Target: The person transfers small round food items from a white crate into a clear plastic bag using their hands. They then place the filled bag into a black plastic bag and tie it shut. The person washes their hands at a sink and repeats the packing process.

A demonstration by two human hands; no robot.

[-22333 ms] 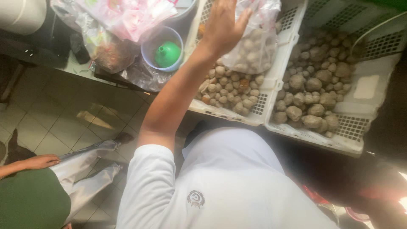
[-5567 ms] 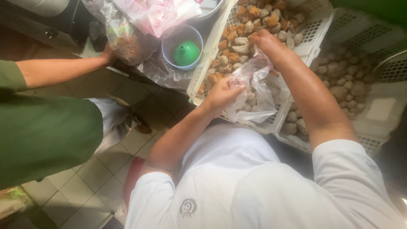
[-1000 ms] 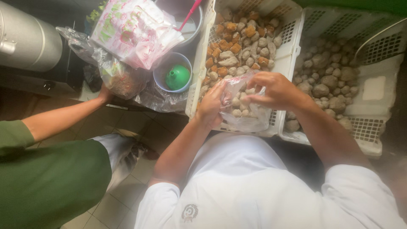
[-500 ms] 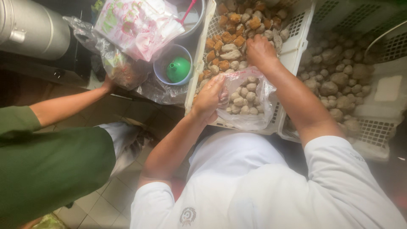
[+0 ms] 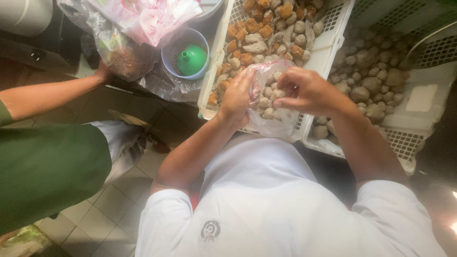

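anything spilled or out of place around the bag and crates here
Nothing stands out. The left hand and right hand hold the clear plastic bag of pale round balls over the white slotted plastic crate; no balls lie on the tiled floor.

shirt: white, short sleeves | small round dark emblem | forearms bare

A green funnel [image 5: 192,59] sits in a pale blue cup [image 5: 172,57], beside a co-worker's green sleeve [image 5: 47,176].
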